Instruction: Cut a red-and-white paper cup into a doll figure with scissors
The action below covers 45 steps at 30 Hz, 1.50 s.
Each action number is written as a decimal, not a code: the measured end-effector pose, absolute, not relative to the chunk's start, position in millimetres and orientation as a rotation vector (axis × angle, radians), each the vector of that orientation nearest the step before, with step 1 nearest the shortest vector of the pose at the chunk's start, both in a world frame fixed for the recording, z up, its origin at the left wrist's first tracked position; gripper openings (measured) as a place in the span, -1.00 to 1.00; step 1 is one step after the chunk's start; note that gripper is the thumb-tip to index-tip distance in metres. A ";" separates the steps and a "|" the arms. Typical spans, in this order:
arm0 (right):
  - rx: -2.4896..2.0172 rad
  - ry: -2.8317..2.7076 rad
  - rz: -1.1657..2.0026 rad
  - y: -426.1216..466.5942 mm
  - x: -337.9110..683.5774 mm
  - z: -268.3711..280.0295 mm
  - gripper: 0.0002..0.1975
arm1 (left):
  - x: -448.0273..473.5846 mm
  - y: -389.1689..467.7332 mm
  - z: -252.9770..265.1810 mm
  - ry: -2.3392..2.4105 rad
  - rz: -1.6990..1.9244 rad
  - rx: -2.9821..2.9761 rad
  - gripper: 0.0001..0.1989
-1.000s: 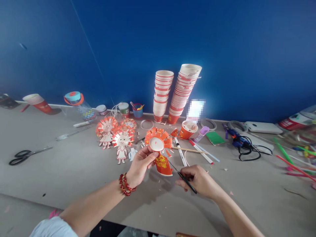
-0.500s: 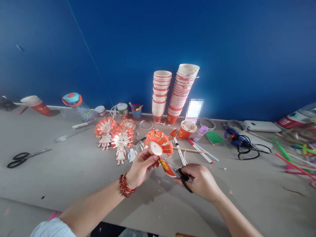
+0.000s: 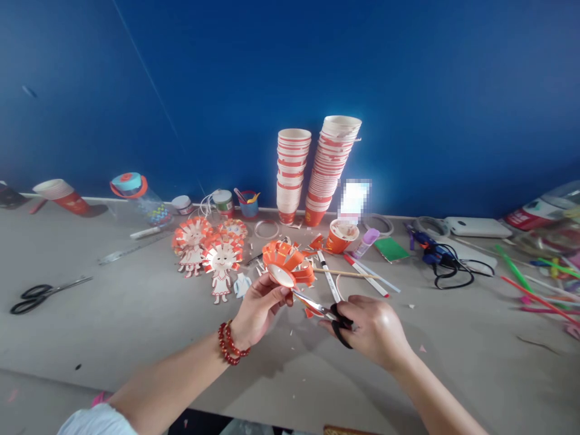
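My left hand (image 3: 263, 308), a red bead bracelet on its wrist, pinches a cut paper cup (image 3: 281, 276) by its edge. The cup's white round base faces me, and orange strips fan out behind it. In my right hand (image 3: 374, 326) is a pair of scissors (image 3: 338, 320) with black handles. Their blades lie against the lower edge of the cup, close to my left fingertips. Just left of the cup are paper dolls (image 3: 222, 272) with fringed orange and white heads, and a small pale blue paper dress (image 3: 241, 284).
Two tall stacks of paper cups (image 3: 293, 175) stand against the blue wall. A cup of scraps (image 3: 342, 237), markers (image 3: 329, 275), a glue stick (image 3: 367, 243) and a glue gun (image 3: 437, 254) with its cord lie to the right. Another pair of scissors (image 3: 45, 294) rests at far left.
The cup has tilted, so its base looks flatter. The orange strip that hung toward the scissors is now mostly out of sight. The scissor blades show more plainly beside the cup.
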State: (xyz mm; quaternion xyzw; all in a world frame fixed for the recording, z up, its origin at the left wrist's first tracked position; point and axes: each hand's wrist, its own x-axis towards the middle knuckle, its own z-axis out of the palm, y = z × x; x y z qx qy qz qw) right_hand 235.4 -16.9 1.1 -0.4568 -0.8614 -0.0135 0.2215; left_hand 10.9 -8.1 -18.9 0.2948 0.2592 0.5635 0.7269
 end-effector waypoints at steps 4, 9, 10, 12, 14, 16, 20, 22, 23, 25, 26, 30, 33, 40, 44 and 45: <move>-1.272 -2.396 -0.048 -16.8 238.0 4.6 -0.60 | 10.9 -8.3 -19.4 0.602 1.251 0.664 -0.88; -1.261 -2.466 0.055 -13.1 242.0 9.7 -0.60 | 11.4 -8.1 -17.7 0.614 1.266 0.708 -0.88; -1.262 -2.480 0.099 -12.3 242.7 10.1 -0.60 | 11.3 -8.1 -17.6 0.620 1.269 0.715 -0.88; -1.271 -2.500 0.174 -11.4 243.8 10.3 -0.61 | 11.0 -7.8 -17.6 0.631 1.275 0.718 -0.88; -1.287 -2.505 0.190 -11.2 244.4 10.2 -0.60 | 10.5 -7.5 -17.9 0.636 1.272 0.713 -0.89; -1.300 -2.502 0.153 -11.5 244.6 10.0 -0.60 | 9.9 -7.0 -18.0 0.635 1.260 0.709 -0.90; -1.277 -2.479 0.026 -12.0 244.9 9.0 -0.62 | 9.6 -6.3 -16.8 0.638 1.234 0.708 -0.88; -1.261 -2.464 -0.024 -12.0 245.2 8.1 -0.63 | 10.1 -6.6 -15.8 0.645 1.229 0.693 -0.86; -1.256 -2.459 -0.041 -11.9 245.3 7.6 -0.63 | 10.5 -6.8 -15.4 0.649 1.229 0.682 -0.85; -1.250 -2.456 -0.066 -11.8 245.5 6.8 -0.62 | 11.5 -7.6 -14.9 0.663 1.234 0.665 -0.84; -1.245 -2.457 -0.074 -11.8 245.5 6.5 -0.62 | 12.0 -8.0 -14.8 0.669 1.236 0.658 -0.84; -1.212 -2.451 -0.087 -11.9 245.2 6.8 -0.64 | 14.2 -8.9 -15.2 0.665 1.240 0.632 -0.83; -1.205 -2.443 -0.091 -12.1 244.6 7.9 -0.65 | 15.3 -8.9 -16.5 0.667 1.245 0.620 -0.82; -1.187 -2.431 -0.133 -12.0 244.3 5.9 -0.63 | 16.3 -9.6 -18.6 0.642 1.248 0.593 -0.83; -1.189 -2.422 -0.166 -12.2 244.8 4.4 -0.65 | 16.2 -10.6 -17.8 0.601 1.238 0.580 -0.85; -1.188 -2.419 -0.172 -12.2 244.8 4.3 -0.65 | 16.2 -10.8 -17.7 0.598 1.234 0.579 -0.85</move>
